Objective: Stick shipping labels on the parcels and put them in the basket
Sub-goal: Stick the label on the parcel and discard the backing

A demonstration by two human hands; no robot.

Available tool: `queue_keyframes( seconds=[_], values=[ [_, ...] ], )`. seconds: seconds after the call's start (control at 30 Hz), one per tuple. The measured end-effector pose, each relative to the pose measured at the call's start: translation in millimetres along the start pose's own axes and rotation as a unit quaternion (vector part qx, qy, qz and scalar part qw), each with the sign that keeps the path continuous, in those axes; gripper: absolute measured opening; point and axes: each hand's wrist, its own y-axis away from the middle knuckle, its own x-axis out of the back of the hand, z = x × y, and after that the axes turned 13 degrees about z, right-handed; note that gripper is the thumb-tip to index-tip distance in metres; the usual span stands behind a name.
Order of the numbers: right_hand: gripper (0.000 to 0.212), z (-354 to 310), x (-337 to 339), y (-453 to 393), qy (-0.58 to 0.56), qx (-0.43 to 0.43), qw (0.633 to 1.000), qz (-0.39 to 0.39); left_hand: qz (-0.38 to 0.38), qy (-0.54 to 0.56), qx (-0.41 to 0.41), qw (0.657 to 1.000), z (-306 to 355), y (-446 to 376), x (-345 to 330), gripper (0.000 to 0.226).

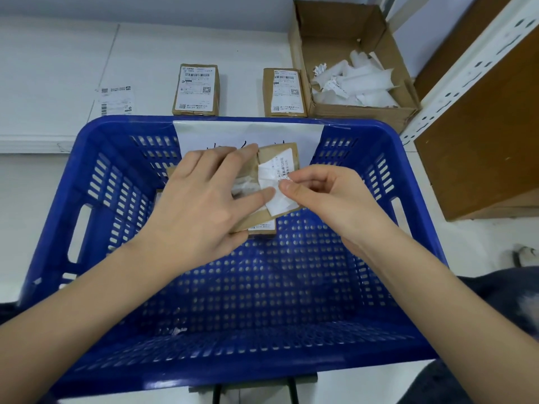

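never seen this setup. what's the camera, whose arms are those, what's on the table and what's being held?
One camera, worn on a person's head, looks down at their own bare arms; no robot. The left hand holds a brown parcel over a blue basket. The right hand pinches the white label on that parcel. Another parcel seems to lie in the basket beneath, mostly hidden. On the table behind: two labelled parcels, a loose label sheet and a cardboard box of white paper scraps.

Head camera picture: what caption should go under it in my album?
Left hand holds a brown parcel over the blue basket; right hand pinches its label.
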Motion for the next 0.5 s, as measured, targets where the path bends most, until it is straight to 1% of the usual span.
queue_keyframes(
  seconds=[0.13, 0.37, 0.43, 0.5],
  values=[
    [0.013, 2.2, -3.9, 1.3, -0.008, -0.005, 0.999, 0.031, -0.01, 0.004, 0.0, 1.0, 1.9, -0.1, -0.9, 0.069],
    [0.008, 11.3, -11.6, 4.5, -0.057, -0.015, 0.995, 0.084, -0.009, -0.002, -0.016, 1.0, 3.4, 0.6, -1.7, 0.068],
    [0.006, 8.3, -9.5, 4.4, -0.072, -0.032, 0.994, 0.072, -0.01, -0.004, -0.012, 1.0, 1.8, 0.6, -1.4, 0.066],
    [0.008, 2.1, -4.7, 1.5, -0.067, -0.054, 0.996, 0.036, -0.009, -0.003, -0.004, 1.0, -1.0, 0.6, -1.2, 0.06]
  ],
)
